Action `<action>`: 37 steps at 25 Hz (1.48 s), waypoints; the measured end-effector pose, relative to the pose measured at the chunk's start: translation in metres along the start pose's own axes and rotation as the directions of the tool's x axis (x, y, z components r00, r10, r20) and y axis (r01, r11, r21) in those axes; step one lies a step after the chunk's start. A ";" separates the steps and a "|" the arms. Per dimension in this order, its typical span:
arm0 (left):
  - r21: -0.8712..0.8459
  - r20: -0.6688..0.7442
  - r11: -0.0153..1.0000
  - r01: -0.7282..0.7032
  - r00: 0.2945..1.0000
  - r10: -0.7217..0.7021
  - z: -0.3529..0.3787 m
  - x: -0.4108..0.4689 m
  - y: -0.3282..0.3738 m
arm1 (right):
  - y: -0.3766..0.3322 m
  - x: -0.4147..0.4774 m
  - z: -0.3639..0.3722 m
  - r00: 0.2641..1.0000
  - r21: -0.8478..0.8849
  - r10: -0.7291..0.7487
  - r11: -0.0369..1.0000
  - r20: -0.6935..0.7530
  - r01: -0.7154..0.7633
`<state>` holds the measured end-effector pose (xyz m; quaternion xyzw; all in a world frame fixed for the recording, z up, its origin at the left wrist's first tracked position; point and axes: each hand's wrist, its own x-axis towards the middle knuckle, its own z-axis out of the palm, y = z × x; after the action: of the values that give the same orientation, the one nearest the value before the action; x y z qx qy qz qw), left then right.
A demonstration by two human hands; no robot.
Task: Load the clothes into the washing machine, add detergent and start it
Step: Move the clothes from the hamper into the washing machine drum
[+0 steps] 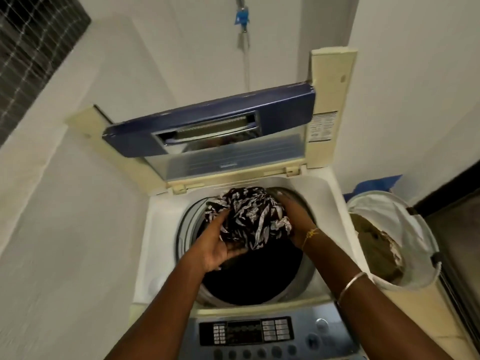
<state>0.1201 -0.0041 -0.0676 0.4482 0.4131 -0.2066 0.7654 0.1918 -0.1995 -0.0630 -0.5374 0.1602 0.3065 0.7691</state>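
A top-loading washing machine (161, 229) stands in front of me with its blue lid (207, 126) folded up at the back. Its dark drum (249, 281) is open below my hands. A bunched black-and-white patterned garment (249, 216) hangs over the drum mouth. My left hand (220, 245) grips it from the lower left, and my right hand (296, 222) holds it from the right. The control panel (249, 333) with buttons lies at the near edge, under my forearms. No detergent is in view.
A white laundry basket (405, 224) stands right of the machine with brownish clothes (376, 245) inside. A tap with a blue fitting (242, 16) and its hose hang on the wall behind. White walls close in on both sides, and a dark doorway edge shows far right.
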 end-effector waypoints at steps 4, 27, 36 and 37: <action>0.353 -0.394 0.929 -0.107 0.884 0.252 -0.037 0.023 -0.031 | 0.033 0.020 0.004 0.962 -0.360 0.099 0.914 -0.256 -0.190; 0.601 0.356 0.518 -0.609 0.784 0.509 0.417 0.125 -0.102 | -0.083 0.032 -0.332 0.595 -0.430 -0.464 0.878 -0.656 0.211; 0.704 0.145 0.627 -0.332 0.932 0.331 0.430 0.307 -0.217 | 0.061 0.156 -0.507 0.776 -0.580 -0.106 0.729 -0.621 -0.364; 0.716 0.128 0.627 -0.308 0.940 0.316 0.425 0.326 -0.228 | 0.083 0.168 -0.520 0.793 -0.594 -0.046 0.688 -0.608 -0.416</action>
<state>0.3402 -0.4678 -0.3425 0.7796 0.2172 -0.2151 0.5466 0.3096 -0.6107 -0.4132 -0.8344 0.3134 0.2455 0.3811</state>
